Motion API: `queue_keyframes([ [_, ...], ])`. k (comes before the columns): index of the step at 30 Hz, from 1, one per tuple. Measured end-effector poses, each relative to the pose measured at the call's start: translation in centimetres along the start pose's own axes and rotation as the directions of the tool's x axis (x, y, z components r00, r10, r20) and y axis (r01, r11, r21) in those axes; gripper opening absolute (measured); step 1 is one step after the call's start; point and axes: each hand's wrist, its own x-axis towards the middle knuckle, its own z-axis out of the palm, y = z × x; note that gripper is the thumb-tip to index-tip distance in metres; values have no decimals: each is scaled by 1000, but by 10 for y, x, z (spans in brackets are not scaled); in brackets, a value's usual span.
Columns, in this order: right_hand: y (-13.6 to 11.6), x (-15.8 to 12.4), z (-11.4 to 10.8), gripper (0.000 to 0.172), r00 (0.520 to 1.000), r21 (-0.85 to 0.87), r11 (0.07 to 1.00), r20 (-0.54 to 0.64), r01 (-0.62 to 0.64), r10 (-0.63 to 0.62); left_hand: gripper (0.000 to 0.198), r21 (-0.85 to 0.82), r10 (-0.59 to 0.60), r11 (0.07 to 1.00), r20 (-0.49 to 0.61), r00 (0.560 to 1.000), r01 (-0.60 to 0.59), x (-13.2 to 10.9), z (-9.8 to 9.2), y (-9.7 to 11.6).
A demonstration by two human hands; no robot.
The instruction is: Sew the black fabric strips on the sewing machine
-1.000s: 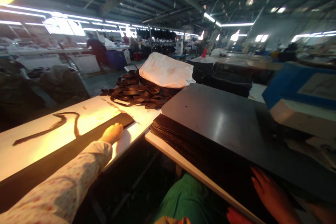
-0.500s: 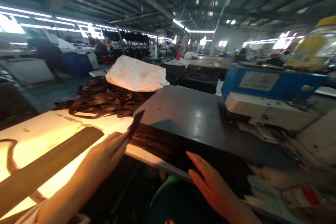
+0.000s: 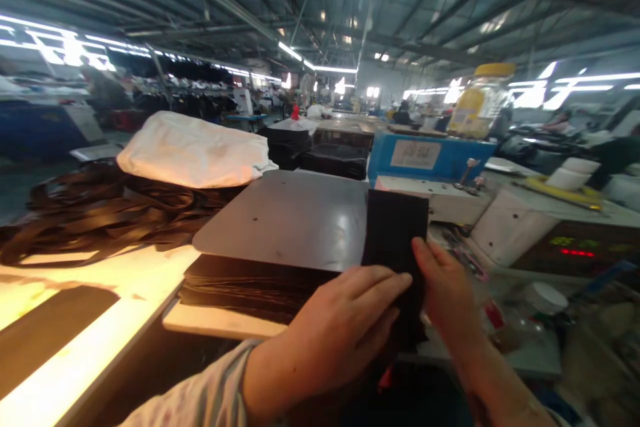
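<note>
A dark rectangular fabric piece (image 3: 397,227) stands raised in front of me, between my two hands. My left hand (image 3: 345,320) lies across its lower part, fingers closed against it. With the thumb on its right edge, my right hand (image 3: 447,287) grips it from the side; its other fingers are partly hidden. Left of the piece, a grey metal plate (image 3: 285,220) rests on a stack of dark fabric pieces (image 3: 245,287). The lower end of the held piece is hard to make out behind my left hand.
A white sewing machine (image 3: 525,213) with a lit display stands at the right, behind it a blue box (image 3: 440,153) bearing a yellow-capped jar (image 3: 480,103). At left lie brown straps (image 3: 110,220), a white cloth bundle (image 3: 195,150) and a brightly lit panel (image 3: 140,307).
My view has swung right. My left hand has moved right from the stack's left end, and the dark piece now stands between both hands. My right hand, earlier holding nothing, grips its edge.
</note>
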Motion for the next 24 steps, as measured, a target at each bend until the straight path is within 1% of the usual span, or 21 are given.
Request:
queue_keyframes([
  [1,-3,8,-7,33,1000,-5,1000,14,-27,27,35,31,37,999,-48,998,-35,9,-2,-3],
  [2,-4,16,-12,34,997,-20,999,59,-50,51,34,70,58,996,-88,994,-52,18,-3,-9],
  [3,-1,24,-16,34,989,-49,996,128,-68,73,32,112,62,992,-116,991,-49,26,-1,-18],
  [5,14,40,-19,35,958,-187,980,264,-61,110,30,197,26,980,-122,992,-1,40,10,-42],
  [6,23,47,-18,35,950,-300,953,287,-32,122,30,232,-6,972,-95,995,28,45,19,-56],
  [7,33,53,-17,36,950,-429,903,285,7,128,29,261,-37,964,-54,998,50,48,28,-69],
  [9,49,63,-14,38,962,-643,762,249,75,115,28,304,-80,950,41,996,64,52,47,-92],
  [11,57,70,-11,36,972,-765,633,218,113,89,29,336,-103,940,96,990,65,53,61,-105],
  [14,57,77,-5,31,983,-847,517,174,120,58,30,360,-110,931,111,988,63,56,68,-110],
  [18,54,85,5,25,993,-905,413,120,105,12,29,377,-103,925,112,988,54,62,64,-107],
  [21,55,89,10,23,995,-928,364,97,87,10,29,395,-99,918,108,989,49,65,64,-107],
  [24,55,91,13,22,996,-936,342,94,86,7,28,400,-97,915,107,990,46,67,66,-109],
])
